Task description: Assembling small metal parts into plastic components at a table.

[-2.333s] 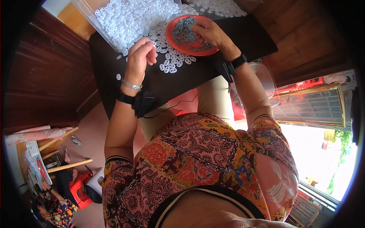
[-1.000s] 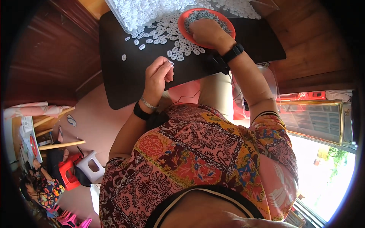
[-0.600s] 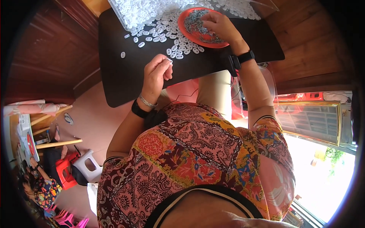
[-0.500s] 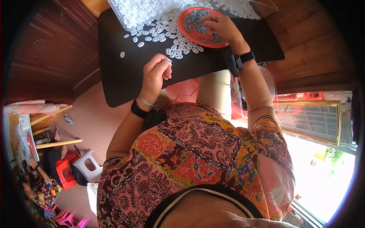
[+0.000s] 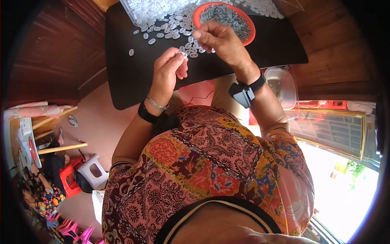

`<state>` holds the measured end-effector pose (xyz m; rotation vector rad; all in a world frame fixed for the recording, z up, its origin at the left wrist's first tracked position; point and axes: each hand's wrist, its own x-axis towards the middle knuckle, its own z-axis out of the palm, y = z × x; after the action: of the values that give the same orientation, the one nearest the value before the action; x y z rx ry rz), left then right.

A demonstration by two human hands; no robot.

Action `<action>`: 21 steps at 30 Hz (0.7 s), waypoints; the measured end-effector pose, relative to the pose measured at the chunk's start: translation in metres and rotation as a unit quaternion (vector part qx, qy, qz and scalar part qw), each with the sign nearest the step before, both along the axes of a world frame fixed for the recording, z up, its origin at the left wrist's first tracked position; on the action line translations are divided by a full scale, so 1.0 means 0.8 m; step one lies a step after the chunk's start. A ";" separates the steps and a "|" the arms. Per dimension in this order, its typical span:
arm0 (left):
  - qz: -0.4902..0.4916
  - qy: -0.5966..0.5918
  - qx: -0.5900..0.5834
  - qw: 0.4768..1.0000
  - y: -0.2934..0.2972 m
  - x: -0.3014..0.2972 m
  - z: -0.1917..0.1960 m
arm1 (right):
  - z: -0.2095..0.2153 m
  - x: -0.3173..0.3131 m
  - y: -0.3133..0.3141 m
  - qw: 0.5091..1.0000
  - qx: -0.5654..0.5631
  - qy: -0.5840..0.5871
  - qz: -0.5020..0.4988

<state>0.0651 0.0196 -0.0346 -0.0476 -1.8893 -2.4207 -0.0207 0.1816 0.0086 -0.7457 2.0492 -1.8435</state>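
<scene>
Above the near part of the dark table, my left hand (image 5: 167, 72) pinches a small white oval plastic piece (image 5: 184, 54) between thumb and forefinger. My right hand (image 5: 224, 44) is up beside it, thumb and forefinger pressed together. Whatever the right fingertips hold, if anything, is too small to make out. Behind the right hand, a round orange-red dish (image 5: 252, 35) holds a heap of thin grey pieces that look like screws (image 5: 227, 17). Loose white oval pieces with holes (image 5: 175, 35) lie scattered left of the dish, some partly behind the right hand.
A clear plastic bin (image 5: 129, 11) heaped with white pieces stands at the table's far side. The dark table (image 5: 134, 83) ends close to my lap. A translucent tub (image 5: 285, 87) sits below its right edge. At lower left another person (image 5: 46, 197) sits near stools (image 5: 94, 173).
My right hand has come from over the dish toward my left hand, fingers closed. The left hand stays nearly in place, still pinching the white piece.
</scene>
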 end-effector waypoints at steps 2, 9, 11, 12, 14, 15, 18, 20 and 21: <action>0.002 0.008 -0.002 1.000 0.003 0.003 0.004 | -0.003 0.010 -0.008 1.000 -0.006 -0.008 0.017; 0.007 0.026 -0.030 0.999 0.001 0.012 0.018 | -0.011 0.014 -0.017 0.996 -0.025 -0.036 0.073; 0.009 0.025 -0.028 0.999 0.000 0.012 0.017 | -0.011 0.017 -0.019 0.996 -0.025 -0.039 0.076; 0.010 0.025 -0.026 0.999 -0.001 0.013 0.016 | -0.012 0.018 -0.019 0.995 -0.022 -0.030 0.090; 0.013 0.022 -0.029 0.999 -0.002 0.013 0.015 | -0.013 0.019 -0.021 0.994 -0.020 -0.022 0.104; 0.015 0.020 -0.032 0.999 -0.002 0.013 0.015 | -0.014 0.019 -0.022 0.994 -0.021 -0.022 0.101; 0.016 0.017 -0.032 0.999 -0.002 0.014 0.016 | -0.016 0.020 -0.023 0.995 -0.026 -0.031 0.086; 0.015 0.016 -0.034 0.999 -0.003 0.013 0.014 | -0.016 0.020 -0.023 0.996 -0.031 -0.039 0.073; 0.014 0.016 -0.035 0.999 -0.003 0.013 0.014 | -0.017 0.020 -0.023 0.996 -0.029 -0.040 0.075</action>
<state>0.0756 0.0172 -0.0237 -0.0634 -1.9464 -2.3218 -0.0050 0.1628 -0.0052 -0.8037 1.8445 -1.8234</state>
